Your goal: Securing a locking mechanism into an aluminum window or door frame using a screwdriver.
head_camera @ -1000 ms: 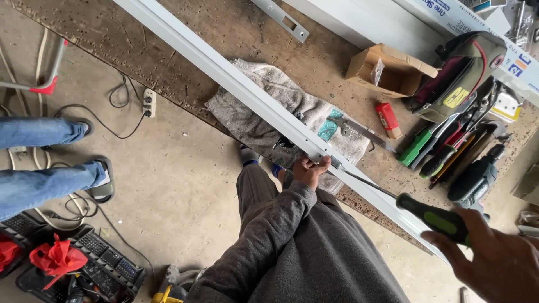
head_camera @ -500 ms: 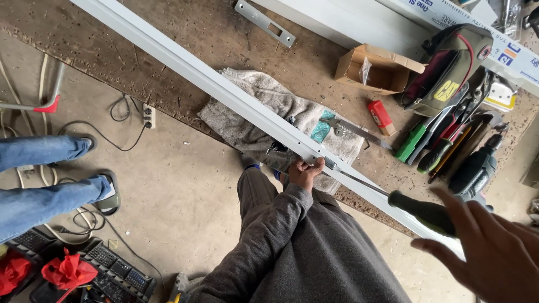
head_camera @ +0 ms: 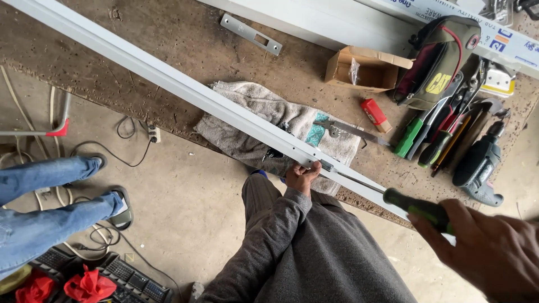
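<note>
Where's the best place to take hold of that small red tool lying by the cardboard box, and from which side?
Take the red tool across its red body, coming straight down from above. It lies flat on the workbench, with bare bench along both long sides; the cardboard box and the green-handled tools likely crowd its ends.

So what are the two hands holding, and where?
The right hand holds a screwdriver by its green-black handle. The left hand steadies the long white rail near the tip.
</note>
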